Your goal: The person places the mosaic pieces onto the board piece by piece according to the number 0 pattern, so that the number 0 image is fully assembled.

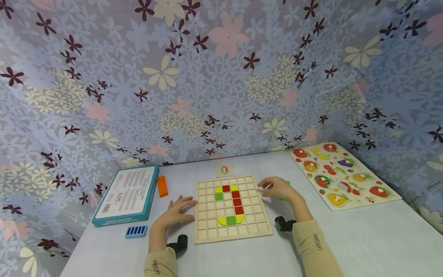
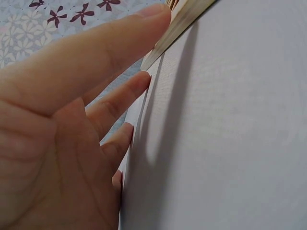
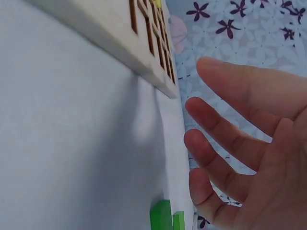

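A square wooden grid board [image 1: 207,227] lies on the white table. Red tiles [image 1: 239,210], green tiles [image 1: 231,220] and rounded yellow tiles [image 1: 222,221] form a ring-like figure in its cells. My left hand [image 1: 171,217] is at the board's left edge, fingers spread, with the thumb against the wooden rim [image 2: 180,28] in the left wrist view. To the right of the board, my right hand [image 1: 279,188] hovers with loosely bent fingers and nothing in them. Below that hand, green blocks [image 3: 161,216] are partly hidden in the head view. A small pattern card [image 1: 224,169] lies behind the board.
At the left are a teal box [image 1: 128,192], an orange block [image 1: 162,186] and a small blue case [image 1: 136,231] with dark slots. A fruit puzzle board [image 1: 346,177] lies at the right. Flowered cloth [image 1: 221,77] hangs behind the table.
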Demonstrator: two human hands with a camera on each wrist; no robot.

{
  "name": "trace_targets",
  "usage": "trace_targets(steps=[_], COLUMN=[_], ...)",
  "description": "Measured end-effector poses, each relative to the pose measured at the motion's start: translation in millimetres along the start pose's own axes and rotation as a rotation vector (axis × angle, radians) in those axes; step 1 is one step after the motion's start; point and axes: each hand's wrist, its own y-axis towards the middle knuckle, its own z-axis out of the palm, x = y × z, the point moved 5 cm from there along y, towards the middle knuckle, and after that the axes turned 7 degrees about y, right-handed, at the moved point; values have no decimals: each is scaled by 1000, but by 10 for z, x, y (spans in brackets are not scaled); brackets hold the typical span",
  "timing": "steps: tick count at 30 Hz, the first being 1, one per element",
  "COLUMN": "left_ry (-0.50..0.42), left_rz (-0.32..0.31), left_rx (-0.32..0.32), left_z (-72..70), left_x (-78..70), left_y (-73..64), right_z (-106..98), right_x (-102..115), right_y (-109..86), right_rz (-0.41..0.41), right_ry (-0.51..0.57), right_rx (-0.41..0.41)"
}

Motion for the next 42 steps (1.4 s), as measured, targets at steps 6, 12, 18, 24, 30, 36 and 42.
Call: trace_targets(steps=[6, 12, 18, 24, 30, 36, 42], left_ry=[7, 2, 2, 4, 10, 18, 19], left_rz=[1, 6, 10, 4, 3, 4, 2], left_rx=[-5, -8, -7, -3, -6, -7, -10], left_z=[10, 7, 10, 17, 11, 18, 17], left_x=[11, 10, 5, 4, -3, 5, 10], left_y=[6, 9, 12, 12, 11, 17, 23], right_z=[-77, -183, -267, -289, -270, -269, -264], right_x=[-40, -129, -216, -279, -317, -354, -363], right_y=[-59, -113, -157, -177, -181, -166, -134], right_rz=[14, 40, 15, 38, 70, 80, 53], right_ry=[16, 57, 81, 54, -9, -17, -40], right_rx=[1, 25, 67, 50, 29, 16, -23])
